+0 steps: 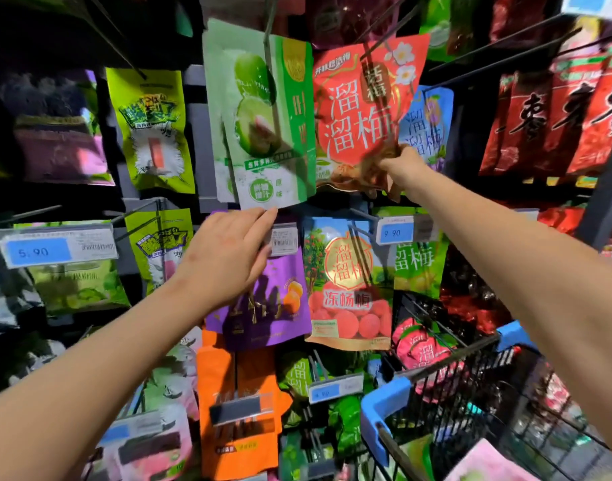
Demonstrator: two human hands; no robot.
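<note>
R hand (403, 165) pinches red pouch (358, 109) at its bottom corner, hanging upper centre. Looks light, crinkly, slick, so grip the seam. L hand (228, 262), fingers flat, touches green pouch (268, 133) just left.

I read this as shop, snack aisle. Sealed snack pouches crowd wall on wire peg hooks (117, 39), green plum pouch (262, 116) and red plum pouch (360, 109) among them. Blue price tags: 5.90 tag (37, 252), 9.90 tag (392, 232). Wire shopping cart (381, 407) at lower right.
</note>
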